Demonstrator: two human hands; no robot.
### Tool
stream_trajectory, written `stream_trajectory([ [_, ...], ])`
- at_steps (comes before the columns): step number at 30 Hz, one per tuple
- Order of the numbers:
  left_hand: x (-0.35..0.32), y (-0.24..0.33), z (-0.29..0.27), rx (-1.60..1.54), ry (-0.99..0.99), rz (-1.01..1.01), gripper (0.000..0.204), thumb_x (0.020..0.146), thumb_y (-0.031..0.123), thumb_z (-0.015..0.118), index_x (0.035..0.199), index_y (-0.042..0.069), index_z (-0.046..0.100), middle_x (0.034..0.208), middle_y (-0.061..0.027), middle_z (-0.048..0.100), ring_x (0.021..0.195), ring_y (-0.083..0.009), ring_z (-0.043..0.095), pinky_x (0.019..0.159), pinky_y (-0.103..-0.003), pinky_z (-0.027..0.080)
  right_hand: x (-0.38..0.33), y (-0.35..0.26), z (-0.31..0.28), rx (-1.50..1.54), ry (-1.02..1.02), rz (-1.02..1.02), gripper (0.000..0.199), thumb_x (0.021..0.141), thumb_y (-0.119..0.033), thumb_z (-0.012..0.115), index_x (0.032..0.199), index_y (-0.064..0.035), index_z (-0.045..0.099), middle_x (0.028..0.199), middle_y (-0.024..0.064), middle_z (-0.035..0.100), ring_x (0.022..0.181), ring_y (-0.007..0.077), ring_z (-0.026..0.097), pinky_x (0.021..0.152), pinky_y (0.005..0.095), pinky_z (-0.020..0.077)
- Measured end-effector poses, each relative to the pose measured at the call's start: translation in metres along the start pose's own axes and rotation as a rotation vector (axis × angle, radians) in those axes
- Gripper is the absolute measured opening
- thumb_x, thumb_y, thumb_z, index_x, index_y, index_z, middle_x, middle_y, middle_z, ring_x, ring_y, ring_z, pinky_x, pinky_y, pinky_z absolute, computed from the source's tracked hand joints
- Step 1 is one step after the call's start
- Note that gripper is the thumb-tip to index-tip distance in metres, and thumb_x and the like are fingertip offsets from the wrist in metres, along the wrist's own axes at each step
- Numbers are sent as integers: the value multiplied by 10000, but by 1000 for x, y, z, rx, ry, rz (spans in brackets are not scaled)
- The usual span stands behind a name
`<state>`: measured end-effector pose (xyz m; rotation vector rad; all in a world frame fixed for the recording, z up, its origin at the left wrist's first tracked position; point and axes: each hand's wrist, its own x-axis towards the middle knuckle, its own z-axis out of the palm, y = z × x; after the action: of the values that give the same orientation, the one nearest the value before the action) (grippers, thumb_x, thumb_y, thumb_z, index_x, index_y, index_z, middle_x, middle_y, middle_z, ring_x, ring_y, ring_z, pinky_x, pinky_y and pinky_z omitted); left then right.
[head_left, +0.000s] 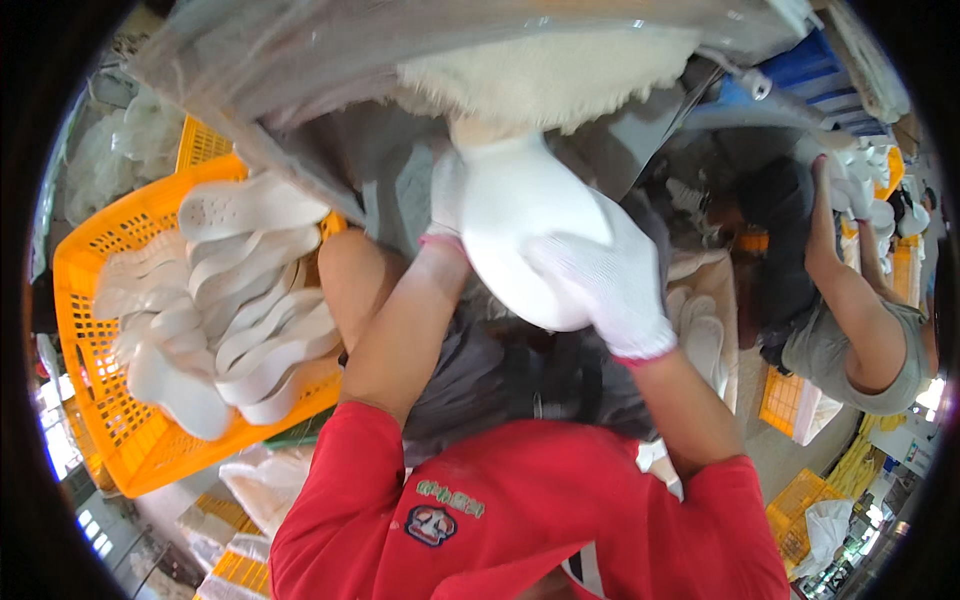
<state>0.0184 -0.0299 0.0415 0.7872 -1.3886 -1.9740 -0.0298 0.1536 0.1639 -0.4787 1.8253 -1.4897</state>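
A smooth white shoe sole (520,225) is held up in front of me, its upper end pressed to a cream fluffy buffing wheel (545,70). My right hand (605,285), in a white knit glove, grips the sole's lower right side. My left hand (447,195), also gloved, holds its left edge and is mostly hidden behind the sole. Both forearms rise from my red shirt.
An orange plastic crate (110,400) on my left holds several white soles (235,320). A clear plastic guard (300,50) covers the machine above. On the right a co-worker's arm (850,290) reaches toward more white soles; further orange crates (785,400) stand below.
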Motion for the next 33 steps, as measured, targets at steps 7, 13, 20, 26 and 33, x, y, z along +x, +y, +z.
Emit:
stream_trajectory([
  [7, -15, 32, 1, -415, 93, -45, 834, 1192, 600, 262, 1771, 49, 22, 1799, -143, 254, 1608, -256, 342, 1336, -359, 265, 5, 47, 8, 698, -172, 320, 464, 1047, -201, 719, 1446, 14, 617, 1280, 121, 752, 1150, 217, 750, 1017, 392, 615],
  [13, -3, -13, -12, -350, 363, 28, 669, 1188, 474, 443, 1702, 64, 318, 1554, -113, 529, 1357, -202, 517, 1167, -305, 413, -5, 53, -10, 761, -266, 505, 514, 1117, -260, 609, 1551, 7, 540, 1414, 143, 713, 1229, 259, 740, 1085, 397, 599],
  [20, -18, -42, -64, -444, -113, -236, 624, 1102, 434, 566, 1621, 102, 472, 1595, -143, 559, 1466, -271, 513, 1247, -383, 406, -11, 34, 0, -253, -80, -246, 604, 875, -429, 877, 1309, -23, 769, 1127, 268, 783, 1015, 326, 802, 940, 394, 621],
  [26, -46, -28, 8, 172, -486, -691, 1093, 1016, 903, 356, 1354, -101, 623, 1313, -209, 672, 1186, -329, 688, 987, -423, 567, -136, 111, -134, -257, 372, -248, 649, 914, -363, 862, 1474, -109, 655, 1348, 147, 741, 1199, 307, 731, 1006, 394, 581],
  [33, -46, -57, 21, 669, -439, -604, 1036, 1016, 864, 465, 1350, -97, 664, 1336, -211, 695, 1197, -327, 690, 1020, -425, 558, -287, 266, -290, -1355, 490, 379, 754, 930, -563, 776, 1503, -93, 634, 1536, 211, 618, 1393, 383, 604, 1168, 473, 463],
])
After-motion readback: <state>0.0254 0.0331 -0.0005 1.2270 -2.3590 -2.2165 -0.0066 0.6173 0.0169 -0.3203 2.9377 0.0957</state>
